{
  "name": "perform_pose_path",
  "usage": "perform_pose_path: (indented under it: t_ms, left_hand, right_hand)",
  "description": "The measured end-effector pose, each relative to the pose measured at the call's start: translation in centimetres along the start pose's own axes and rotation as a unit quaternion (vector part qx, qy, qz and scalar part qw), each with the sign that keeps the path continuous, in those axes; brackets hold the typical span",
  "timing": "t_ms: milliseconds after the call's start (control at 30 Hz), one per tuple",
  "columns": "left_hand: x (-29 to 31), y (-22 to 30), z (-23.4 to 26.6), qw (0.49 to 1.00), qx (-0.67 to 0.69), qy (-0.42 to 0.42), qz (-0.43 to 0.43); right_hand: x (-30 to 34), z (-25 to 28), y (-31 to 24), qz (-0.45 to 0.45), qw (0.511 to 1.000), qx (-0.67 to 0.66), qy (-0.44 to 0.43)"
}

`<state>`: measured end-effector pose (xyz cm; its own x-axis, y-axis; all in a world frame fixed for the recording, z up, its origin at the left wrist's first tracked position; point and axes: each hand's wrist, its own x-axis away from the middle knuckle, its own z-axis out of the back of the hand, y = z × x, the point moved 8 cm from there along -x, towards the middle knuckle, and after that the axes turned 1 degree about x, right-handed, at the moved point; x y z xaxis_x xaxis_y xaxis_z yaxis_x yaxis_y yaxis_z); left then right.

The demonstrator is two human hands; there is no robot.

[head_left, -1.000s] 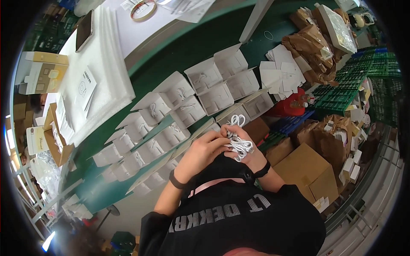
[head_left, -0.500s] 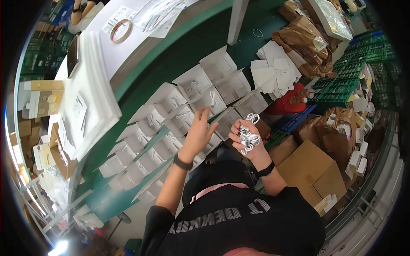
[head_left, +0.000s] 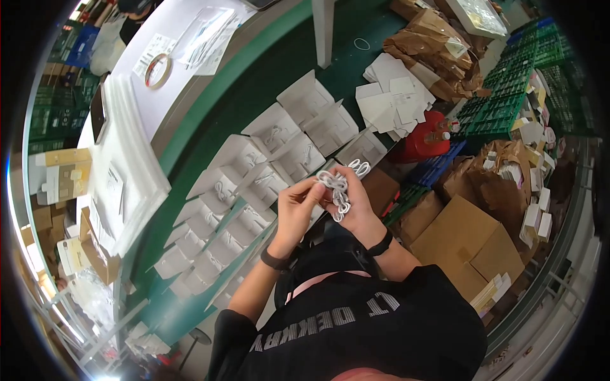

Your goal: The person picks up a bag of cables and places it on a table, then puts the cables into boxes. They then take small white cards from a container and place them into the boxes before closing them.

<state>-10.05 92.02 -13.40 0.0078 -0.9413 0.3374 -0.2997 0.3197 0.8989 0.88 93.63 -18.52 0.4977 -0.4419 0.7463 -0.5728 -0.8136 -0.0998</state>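
Observation:
My right hand (head_left: 359, 208) is closed around a bunch of coiled white cables (head_left: 342, 185), whose loops stick out past the fingers. My left hand (head_left: 297, 209) has come up against the bunch, thumb and fingertips pinching one coiled cable at its left side. Just beyond both hands, rows of open white boxes (head_left: 304, 105) stand on the green table (head_left: 219, 120). Several hold a coiled white cable; one such cable (head_left: 276, 134) shows in a box of the far row, another (head_left: 221, 189) farther left. My forearms hide part of the nearest boxes.
White paper pieces (head_left: 397, 101) lie right of the boxes, beside a red container (head_left: 427, 140). A large cardboard box (head_left: 467, 247) and green crates (head_left: 495, 105) are at the right. At the left, a white table carries foam sheets (head_left: 136, 159) and a tape roll (head_left: 157, 70).
My left hand has moved from over the boxes to the bunch and pinched a cable. My right hand, still holding the bunch, has shifted left toward it. The view has turned slightly.

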Motion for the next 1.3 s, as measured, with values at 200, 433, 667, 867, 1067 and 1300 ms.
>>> perform_pose_path:
  t_ms: [200,433,667,867,1067,1300]
  left_hand:
    - [-5.3,2.7,3.4,0.975,0.149,0.140,-0.080]
    - [-10.8,3.6,3.2,0.982,-0.046,0.149,-0.103]
    - [-3.5,1.8,-2.7,0.975,-0.132,-0.160,0.076]
    - [-6.1,-0.6,1.5,0.999,-0.045,-0.024,0.008]
    - [-11.7,-1.5,2.4,0.997,0.011,0.078,-0.008]
    - [-6.6,0.1,-2.0,0.971,-0.225,-0.027,-0.077]
  right_hand:
    - [-0.6,0.5,-2.2,0.050,0.988,-0.063,-0.132]
    - [0.8,0.1,-2.8,0.071,0.992,-0.018,-0.105]
    - [2.2,0.9,0.7,-0.051,0.936,0.305,-0.169]
    - [2.8,0.4,-1.3,-0.028,0.964,0.226,-0.137]
    - [2.7,2.4,-4.5,0.101,0.975,0.182,-0.082]
    - [2.9,6.4,-3.6,0.105,0.941,0.317,-0.049]
